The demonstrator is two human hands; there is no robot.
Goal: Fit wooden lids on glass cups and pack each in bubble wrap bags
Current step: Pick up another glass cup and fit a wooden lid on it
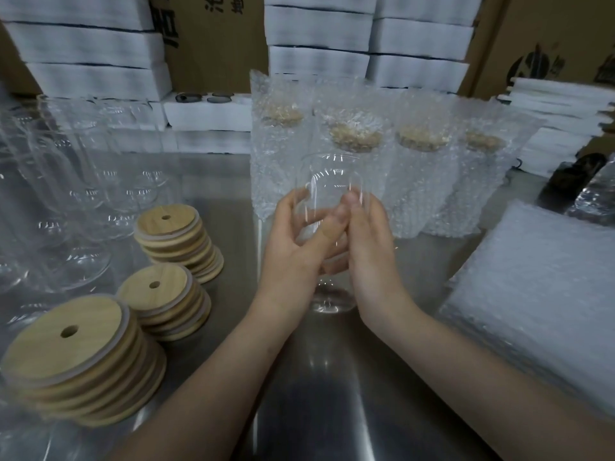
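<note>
A clear glass cup [332,181] with no lid stands upright in the middle of the steel table [316,394]. My left hand [296,247] grips it from the left and my right hand [369,247] from the right, thumbs meeting in front. Three stacks of round wooden lids [76,357] with a centre hole lie at the left. Behind the cup stand several bubble wrap bags [422,181], each holding a lidded cup. A pile of flat bubble wrap bags [539,294] lies at the right.
Several bare glass cups [83,194] crowd the left side of the table. White foam trays [100,54] and cardboard boxes [545,38] are stacked along the back. More white foam sheets [562,128] sit at the far right, with a dark object below them.
</note>
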